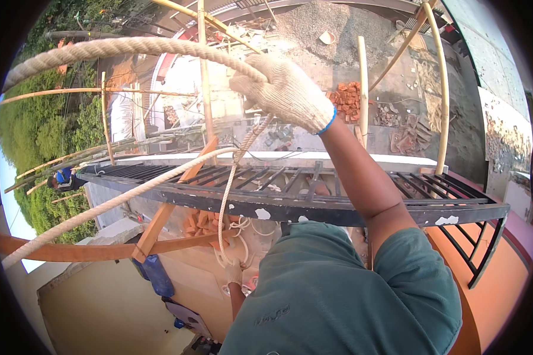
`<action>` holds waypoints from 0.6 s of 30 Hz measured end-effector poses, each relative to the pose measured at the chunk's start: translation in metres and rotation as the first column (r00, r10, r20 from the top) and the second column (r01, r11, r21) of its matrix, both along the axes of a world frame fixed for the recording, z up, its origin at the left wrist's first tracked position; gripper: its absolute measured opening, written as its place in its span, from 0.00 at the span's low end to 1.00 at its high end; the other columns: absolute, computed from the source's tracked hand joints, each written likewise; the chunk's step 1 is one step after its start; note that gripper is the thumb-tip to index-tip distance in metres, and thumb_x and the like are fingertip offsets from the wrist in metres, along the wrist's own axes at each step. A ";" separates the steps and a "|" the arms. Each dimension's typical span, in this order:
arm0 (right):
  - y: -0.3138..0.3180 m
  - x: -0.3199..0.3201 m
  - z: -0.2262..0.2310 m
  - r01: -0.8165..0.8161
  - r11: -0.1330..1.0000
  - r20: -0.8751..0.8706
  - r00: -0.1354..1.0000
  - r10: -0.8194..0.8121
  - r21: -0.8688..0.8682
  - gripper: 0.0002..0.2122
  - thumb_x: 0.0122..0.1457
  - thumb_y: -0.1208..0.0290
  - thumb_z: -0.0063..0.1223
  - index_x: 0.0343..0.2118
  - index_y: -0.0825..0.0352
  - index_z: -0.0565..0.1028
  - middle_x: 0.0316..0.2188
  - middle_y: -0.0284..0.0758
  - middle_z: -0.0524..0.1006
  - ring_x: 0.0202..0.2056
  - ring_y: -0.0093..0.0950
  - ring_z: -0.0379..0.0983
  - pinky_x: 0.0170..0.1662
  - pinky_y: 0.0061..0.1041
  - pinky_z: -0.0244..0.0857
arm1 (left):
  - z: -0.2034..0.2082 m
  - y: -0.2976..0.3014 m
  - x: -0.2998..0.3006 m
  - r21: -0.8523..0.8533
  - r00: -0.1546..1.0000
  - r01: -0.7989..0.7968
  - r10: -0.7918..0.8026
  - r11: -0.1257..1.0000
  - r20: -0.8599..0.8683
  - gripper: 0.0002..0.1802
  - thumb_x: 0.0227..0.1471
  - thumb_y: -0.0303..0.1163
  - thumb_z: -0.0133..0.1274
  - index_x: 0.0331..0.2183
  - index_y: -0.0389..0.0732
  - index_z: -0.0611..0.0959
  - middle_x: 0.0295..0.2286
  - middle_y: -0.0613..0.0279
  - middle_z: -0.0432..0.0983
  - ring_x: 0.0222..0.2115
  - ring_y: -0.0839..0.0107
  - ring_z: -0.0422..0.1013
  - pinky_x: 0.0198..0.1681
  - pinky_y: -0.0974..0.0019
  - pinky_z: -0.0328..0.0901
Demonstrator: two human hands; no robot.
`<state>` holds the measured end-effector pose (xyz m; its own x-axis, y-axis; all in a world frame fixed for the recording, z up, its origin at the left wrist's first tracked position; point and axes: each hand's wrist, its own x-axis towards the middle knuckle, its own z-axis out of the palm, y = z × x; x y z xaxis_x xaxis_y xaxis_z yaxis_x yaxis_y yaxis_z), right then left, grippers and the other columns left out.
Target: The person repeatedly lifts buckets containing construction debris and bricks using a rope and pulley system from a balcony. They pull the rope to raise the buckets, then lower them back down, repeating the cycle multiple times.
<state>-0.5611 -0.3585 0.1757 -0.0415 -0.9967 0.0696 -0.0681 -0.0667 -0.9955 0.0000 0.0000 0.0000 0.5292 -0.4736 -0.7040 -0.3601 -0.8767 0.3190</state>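
My right hand, in a cream knitted glove with a blue cuff, is raised beyond the railing and closed around a thick pale rope. The rope arcs from the left edge into this hand, and a twisted length comes out below it. Beneath, another strand slants in from the lower left and meets that length just past the black metal railing. From there a rope end hangs over the railing to my left hand, also gloved, low beside my body and closed on it. Its fingers show only in part.
Wooden beams cross near the railing's left half. Bamboo poles stand beyond it. Far below lie red bricks and a gravel heap. More bricks and loose rope coils lie nearby. Another person is at the far left.
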 end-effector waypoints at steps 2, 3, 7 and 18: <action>-0.001 0.038 -0.023 -0.045 0.986 0.136 0.990 0.024 0.159 0.13 0.61 0.59 0.61 0.36 0.66 0.80 0.26 0.37 0.78 0.28 0.26 0.77 0.31 0.28 0.70 | -0.003 0.001 -0.002 0.004 0.996 0.011 -0.011 1.000 -0.085 0.16 0.63 0.40 0.52 0.29 0.37 0.80 0.25 0.56 0.80 0.26 0.69 0.79 0.29 0.67 0.74; -0.005 0.058 -0.046 -0.014 0.997 0.081 0.997 0.007 0.078 0.13 0.61 0.60 0.61 0.36 0.66 0.80 0.27 0.38 0.78 0.29 0.29 0.77 0.33 0.30 0.70 | 0.000 0.000 -0.002 0.012 0.992 0.017 -0.015 1.000 -0.122 0.16 0.63 0.40 0.52 0.30 0.36 0.81 0.25 0.56 0.80 0.26 0.68 0.79 0.30 0.66 0.74; -0.001 0.122 -0.109 0.024 0.973 0.304 0.948 -0.095 0.228 0.12 0.59 0.63 0.62 0.35 0.68 0.79 0.29 0.41 0.77 0.31 0.37 0.77 0.38 0.35 0.71 | 0.020 -0.024 -0.031 0.022 0.993 -0.019 0.022 1.000 -0.119 0.21 0.63 0.45 0.55 0.34 0.32 0.83 0.28 0.52 0.83 0.28 0.66 0.81 0.34 0.63 0.77; 0.005 0.186 -0.185 -0.083 0.976 0.357 0.934 0.007 0.199 0.11 0.57 0.73 0.59 0.43 0.66 0.79 0.40 0.44 0.78 0.42 0.44 0.78 0.47 0.38 0.73 | 0.069 -0.150 -0.148 -0.369 0.909 0.279 -0.120 0.886 0.399 0.15 0.61 0.32 0.57 0.38 0.27 0.81 0.39 0.54 0.79 0.35 0.70 0.73 0.40 0.67 0.69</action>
<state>-0.3751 -0.3532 -0.0095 0.0203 -0.9886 -0.1495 0.2875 0.1490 -0.9461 -0.1477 -0.1499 0.0689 0.5665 -0.7981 -0.2050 -0.6708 -0.5912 0.4478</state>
